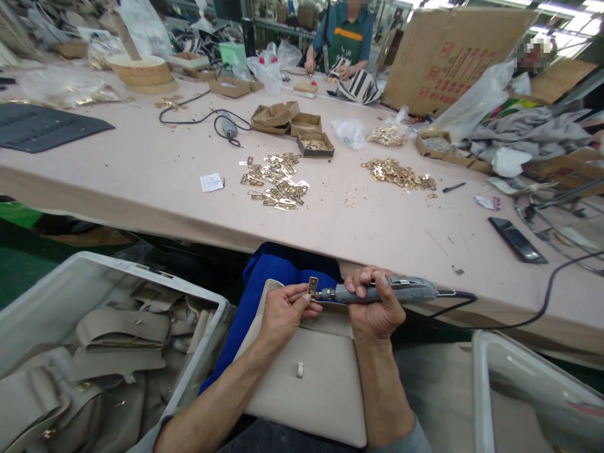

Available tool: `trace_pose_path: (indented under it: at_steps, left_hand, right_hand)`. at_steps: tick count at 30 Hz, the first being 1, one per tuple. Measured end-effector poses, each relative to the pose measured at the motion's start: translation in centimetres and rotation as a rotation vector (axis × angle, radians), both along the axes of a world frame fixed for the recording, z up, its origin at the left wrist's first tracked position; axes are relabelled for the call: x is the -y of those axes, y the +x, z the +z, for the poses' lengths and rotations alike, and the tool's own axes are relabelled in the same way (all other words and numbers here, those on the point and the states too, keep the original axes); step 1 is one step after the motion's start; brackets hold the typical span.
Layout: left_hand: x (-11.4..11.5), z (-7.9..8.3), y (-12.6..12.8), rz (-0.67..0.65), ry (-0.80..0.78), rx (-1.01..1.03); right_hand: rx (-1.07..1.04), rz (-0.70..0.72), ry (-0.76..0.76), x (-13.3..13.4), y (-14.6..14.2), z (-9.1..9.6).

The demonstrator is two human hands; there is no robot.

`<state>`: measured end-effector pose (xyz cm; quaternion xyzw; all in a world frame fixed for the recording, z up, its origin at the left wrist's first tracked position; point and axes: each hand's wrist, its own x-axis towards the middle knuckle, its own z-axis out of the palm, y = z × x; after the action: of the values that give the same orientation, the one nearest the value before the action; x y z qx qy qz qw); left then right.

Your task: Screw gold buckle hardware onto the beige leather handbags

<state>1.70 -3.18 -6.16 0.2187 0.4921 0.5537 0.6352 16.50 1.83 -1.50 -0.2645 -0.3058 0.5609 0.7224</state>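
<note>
Both hands are busy below the table's near edge, over the lap: I've got the left hand (283, 309) pinched shut, thumb and forefinger clamping a small gold plate (313, 285) upright, and the right hand (374, 308) wrapped tight round a grey electric screwdriver (394, 290) lying level, its bit pointing left and meeting the plate's lower edge. A black cable (519, 324) runs from the tool's back end off to the right. Under both hands I see a beige bag panel (306, 390) resting flat on the lap with a small clasp (300, 370) near its middle, and blue cloth (283, 267) bunched between the panel and the table edge. Moving out, a white bin (202, 296) on the left holds beige leather pieces (117, 327), and the rim of a second bin (481, 377) shows on the right. Up on the pink table (141, 176), a heap of gold plates (276, 182) sits mid-table, another heap (401, 175) to its right, small cardboard boxes (315, 145) behind them, and a dark phone (516, 239) lies toward the right near edge. At the far edge, a co-worker in green (346, 34) bends over their own work.
</note>
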Motion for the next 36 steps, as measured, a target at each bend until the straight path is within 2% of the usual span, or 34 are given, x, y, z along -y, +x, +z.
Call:
trace_pose_path:
  at_steps: [16,24,31,36]
  left_hand:
    - [-0.1,0.2,0.2,0.012,-0.015,-0.004]
    - [-0.2,0.1,0.1,0.017,-0.011,-0.007]
    - [-0.2,0.3,0.1,0.007,0.005,-0.020]
    - [-0.2,0.6,0.0,-0.003,-0.007,-0.005]
  right_hand:
    - [-0.015,-0.029,-0.004,-0.1,0.2,-0.3]
    - [0.059,-0.062,0.033,0.2,-0.3,0.1]
    - [0.210,-0.057,0.183,1.1,-1.7,1.5]
    - [0.398,-0.007,0.292,1.7,-2.2,1.6]
